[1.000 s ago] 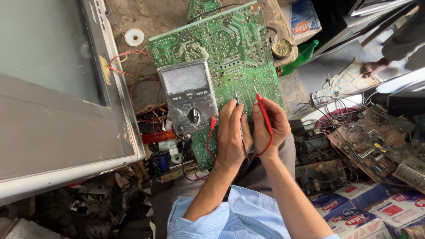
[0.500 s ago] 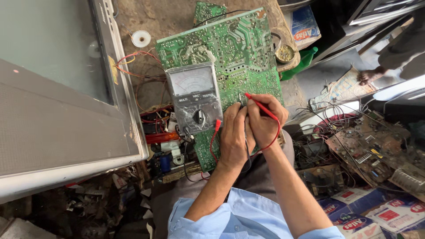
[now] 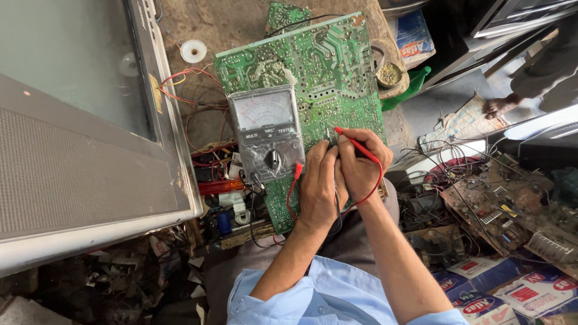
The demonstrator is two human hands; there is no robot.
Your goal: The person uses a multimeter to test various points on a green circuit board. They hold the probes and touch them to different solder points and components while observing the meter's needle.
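- My right hand was closed in a pen grip on the red test probe; its red lead looped back around my wrist.
- The probe's long axis ran from my knuckles up and to the left, with the tip resting on the solder side of the green circuit board.
- My left hand lay just beside the right, touching it, fingers curled together on the board near the probe tip. Whether it gripped a second probe, I could not tell.
- The board lay directly ahead of both hands, its long axis pointing away from me, its near end over my lap.
- The grey analogue multimeter rested on the board, just left of my left hand, which was the nearer hand to it.
- A grey television set stood to the far left on the tabletop, with loose wires between it and the board.
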